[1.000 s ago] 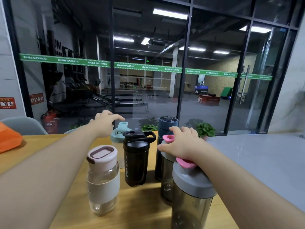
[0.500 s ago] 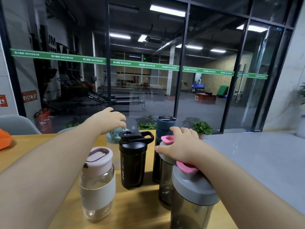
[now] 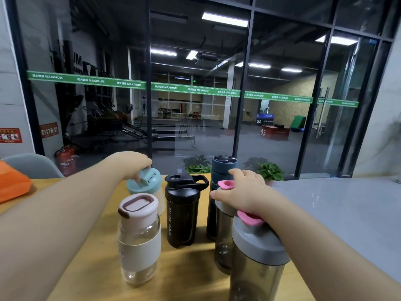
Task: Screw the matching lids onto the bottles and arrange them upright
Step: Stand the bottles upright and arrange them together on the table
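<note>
Six bottles stand upright, lids fitted, on the wooden table [image 3: 191,276].

Left hand [image 3: 132,165]: reaches to the far left bottle. Its fingers curl down onto the teal lid [image 3: 145,183] and grip the raised spout cap. This lid sits tilted toward the camera on the pale bottle [image 3: 160,200], which is mostly hidden behind the nearer bottle.

Right hand [image 3: 245,193]: rests over the grey lid [image 3: 223,206] of the middle smoky bottle [image 3: 223,242], fingers curled around the lid, thumb on its left edge. A pink flip tab [image 3: 226,184] projects at the far side of the hand.

Remaining bottles:
- Clear bottle [image 3: 138,242] with white sleeve and pink-white lid, near left.
- Black bottle [image 3: 183,216] marked SPORT BOTTLE, centre, with loop handle pointing right.
- Dark blue bottle [image 3: 223,168], far right, just behind the right hand.
- Large smoky bottle [image 3: 258,266] with grey lid and pink tab, nearest, under the right forearm; whether the forearm touches it cannot be determined.

An orange object [image 3: 13,185] lies at the far left table edge.
</note>
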